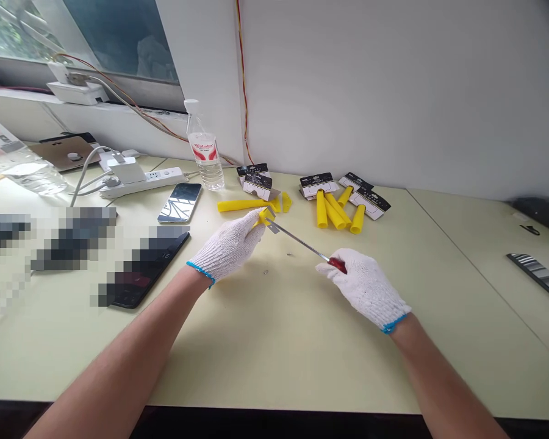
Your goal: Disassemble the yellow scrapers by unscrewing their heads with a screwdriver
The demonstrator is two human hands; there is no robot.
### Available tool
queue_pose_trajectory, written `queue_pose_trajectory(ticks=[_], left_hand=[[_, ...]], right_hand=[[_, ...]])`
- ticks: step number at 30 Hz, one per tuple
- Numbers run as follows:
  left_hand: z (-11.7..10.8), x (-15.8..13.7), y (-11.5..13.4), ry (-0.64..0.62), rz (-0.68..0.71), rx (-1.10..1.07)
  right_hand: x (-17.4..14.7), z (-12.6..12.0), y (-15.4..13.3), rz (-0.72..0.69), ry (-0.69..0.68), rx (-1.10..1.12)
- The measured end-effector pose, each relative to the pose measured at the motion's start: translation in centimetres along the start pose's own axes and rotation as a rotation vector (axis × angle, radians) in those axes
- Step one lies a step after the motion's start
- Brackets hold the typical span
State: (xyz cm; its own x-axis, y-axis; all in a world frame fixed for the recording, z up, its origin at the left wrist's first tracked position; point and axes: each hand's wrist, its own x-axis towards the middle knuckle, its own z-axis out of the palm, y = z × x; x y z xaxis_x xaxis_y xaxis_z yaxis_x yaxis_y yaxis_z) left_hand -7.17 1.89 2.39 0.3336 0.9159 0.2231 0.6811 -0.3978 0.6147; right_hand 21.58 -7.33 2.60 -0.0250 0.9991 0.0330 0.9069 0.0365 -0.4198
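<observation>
My left hand (232, 245), in a white knit glove with a blue cuff, is closed around a yellow scraper (265, 216). A small metal blade (273, 228) sticks out at its head, while most of the handle is hidden in the glove. My right hand (368, 288), gloved alike, grips the red handle of a screwdriver (304, 244). The long shaft slants up to the left, and its tip meets the scraper's head. Two tiny metal pieces, probably screws (266, 272), lie on the table below. Just behind my left hand rests another yellow scraper (240, 205).
Several yellow tubular handles (336, 213) and black-and-white cards (318, 185) lie near the wall. A water bottle (205, 155) stands beside a power strip (153, 180). Phones (180, 202) lie to the left. A dark strip-shaped object (540, 277) is at the right on the table (302, 353).
</observation>
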Motion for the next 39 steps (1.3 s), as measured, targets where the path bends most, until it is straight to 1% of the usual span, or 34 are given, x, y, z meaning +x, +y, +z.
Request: queue_pose_trajectory(ticks=[4, 10, 16, 20, 23, 27, 31, 35, 38, 39], left_hand=[[0.0, 0.1, -0.1, 0.001, 0.007, 0.000], [0.2, 0.4, -0.5, 0.002, -0.018, 0.017], [0.1, 0.1, -0.2, -0.006, 0.004, 0.004], [0.1, 0.2, -0.3, -0.007, -0.023, 0.018], [0.0, 0.2, -0.2, -0.004, -0.018, 0.003], [-0.1, 0.2, 0.0, -0.023, -0.019, 0.013], [0.2, 0.4, -0.5, -0.018, -0.018, 0.046], [0.0, 0.5, -0.8, 0.000, -0.079, 0.032], [-0.5, 0.4, -0.5, -0.002, -0.166, -0.019], [-0.6, 0.3, -0.3, -0.027, -0.194, -0.047]], right_hand=[[0.4, 0.3, 0.0, 0.015, -0.011, 0.001], [0.0, -0.5, 0.0, 0.006, -0.038, 0.007], [0.9, 0.2, 0.3, 0.022, -0.049, -0.001], [0.8, 0.0, 0.3, 0.002, -0.056, -0.001], [0.5, -0.1, 0.3, -0.006, -0.049, -0.003], [0.5, 0.4, 0.4, 0.000, -0.030, -0.012], [1.0, 0.8, 0.7, -0.009, -0.009, -0.021], [1.8, 0.5, 1.5, 0.000, 0.027, -0.036], [2.7, 0.5, 2.5, 0.067, 0.080, -0.058], [3.0, 0.6, 2.9, 0.099, 0.094, -0.071]])
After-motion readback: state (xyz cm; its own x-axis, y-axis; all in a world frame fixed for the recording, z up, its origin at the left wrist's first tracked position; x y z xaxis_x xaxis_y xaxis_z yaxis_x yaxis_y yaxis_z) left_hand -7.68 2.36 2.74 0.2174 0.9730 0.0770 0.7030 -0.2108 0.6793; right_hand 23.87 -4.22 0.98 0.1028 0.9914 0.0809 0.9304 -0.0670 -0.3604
